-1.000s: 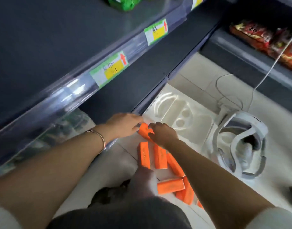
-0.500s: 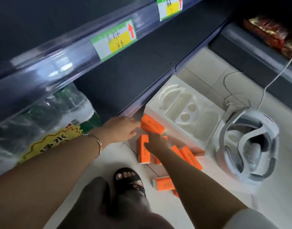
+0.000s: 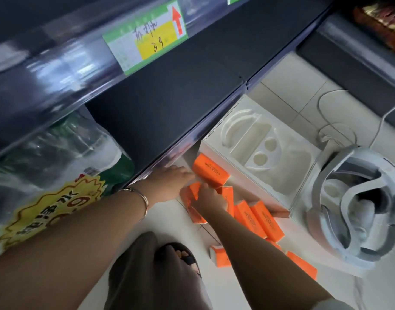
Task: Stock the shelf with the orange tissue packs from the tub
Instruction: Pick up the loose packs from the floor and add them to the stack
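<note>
At least seven orange tissue packs (image 3: 267, 220) lie loose on the floor (image 3: 169, 222), and the right arm hides parts of the pile. They crowd between the front edge of the bottom shelf (image 3: 169, 104) and the near side of one white moulded box (image 3: 259, 153). The top pack (image 3: 211, 173) sits at the box's near corner.

The left grip (image 3: 169, 182) has straight fingers, with the tips touching that pack's end and holding nothing. The right grip (image 3: 208, 198) curls down onto the pile; I cannot tell whether it holds a pack.

One headset (image 3: 353, 209) lies right of the box. Open floor shows between the pile and one sandalled foot (image 3: 180, 256). Dark shelf deck shows right of one bundle of water bottles (image 3: 57, 164).
</note>
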The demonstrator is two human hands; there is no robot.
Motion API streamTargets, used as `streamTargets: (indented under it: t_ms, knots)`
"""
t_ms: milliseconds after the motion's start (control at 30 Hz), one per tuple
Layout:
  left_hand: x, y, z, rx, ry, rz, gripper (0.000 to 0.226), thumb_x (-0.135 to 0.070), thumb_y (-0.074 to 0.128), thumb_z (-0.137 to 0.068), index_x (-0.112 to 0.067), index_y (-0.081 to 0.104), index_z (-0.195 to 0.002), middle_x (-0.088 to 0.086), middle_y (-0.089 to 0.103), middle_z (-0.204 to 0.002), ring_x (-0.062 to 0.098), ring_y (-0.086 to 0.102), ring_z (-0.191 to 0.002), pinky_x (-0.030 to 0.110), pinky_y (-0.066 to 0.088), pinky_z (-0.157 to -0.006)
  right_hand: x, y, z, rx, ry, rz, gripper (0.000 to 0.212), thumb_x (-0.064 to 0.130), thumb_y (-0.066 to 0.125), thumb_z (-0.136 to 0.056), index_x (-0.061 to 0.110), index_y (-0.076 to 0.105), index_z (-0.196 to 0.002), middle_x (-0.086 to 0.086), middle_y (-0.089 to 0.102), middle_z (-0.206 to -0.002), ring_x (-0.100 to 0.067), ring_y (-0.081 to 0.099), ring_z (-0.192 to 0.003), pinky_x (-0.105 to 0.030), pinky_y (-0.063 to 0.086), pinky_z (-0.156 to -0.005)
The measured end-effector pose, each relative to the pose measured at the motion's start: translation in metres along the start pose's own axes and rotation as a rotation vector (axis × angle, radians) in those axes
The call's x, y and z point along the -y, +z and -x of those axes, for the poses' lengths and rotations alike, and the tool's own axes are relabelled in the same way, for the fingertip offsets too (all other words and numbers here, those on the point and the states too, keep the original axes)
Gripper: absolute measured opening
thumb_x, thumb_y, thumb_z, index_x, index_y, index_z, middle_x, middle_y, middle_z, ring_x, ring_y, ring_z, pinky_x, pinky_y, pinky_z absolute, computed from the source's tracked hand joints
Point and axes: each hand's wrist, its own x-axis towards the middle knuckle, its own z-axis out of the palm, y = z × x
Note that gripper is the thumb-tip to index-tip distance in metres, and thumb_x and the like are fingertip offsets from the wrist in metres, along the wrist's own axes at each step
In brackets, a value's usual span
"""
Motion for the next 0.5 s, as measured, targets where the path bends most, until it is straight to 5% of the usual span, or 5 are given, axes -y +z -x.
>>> streamTargets:
  t_ms: [133,333,500]
  knots:
    - [0.005,0.006,-0.004,-0.027,-0.010,0.035,0.064,0.000,0.052,-0.084,-0.020,0.030,-0.141,0.002,0.039,-0.137,0.022,0.039,-0.130,0.039,0.045,-0.097,0.000,-0.016,-0.003,0.060,-0.199,-0.043,0.040,0.032,0.063,-0.084,0.017,0.052,-0.119,-0.007,0.062,-0.111,-0.028,0.058,-0.106,-0.031,0.040,-0.075]
    - [-0.008,0.000,-0.009,0.060,-0.133,0.228,0.038,-0.016,0.059,-0.084,-0.016,0.046,-0.120,0.006,0.053,-0.114,0.025,0.057,-0.105,0.034,0.046,-0.076,-0.008,-0.040,0.006,0.109,-0.319,-0.214,0.046,0.027,0.075,-0.077,0.014,0.058,-0.117,0.001,0.054,-0.096,-0.018,0.051,-0.090,-0.028,0.039,-0.077]
    - [-0.004,-0.011,-0.002,0.013,-0.184,0.278,0.040,-0.017,0.066,-0.080,-0.017,0.049,-0.116,0.006,0.057,-0.112,0.022,0.056,-0.098,0.030,0.040,-0.071,-0.021,-0.044,0.012,0.096,-0.313,-0.076,0.057,0.026,0.077,-0.072,0.013,0.057,-0.123,-0.010,0.064,-0.116,-0.028,0.057,-0.110,-0.039,0.047,-0.092]
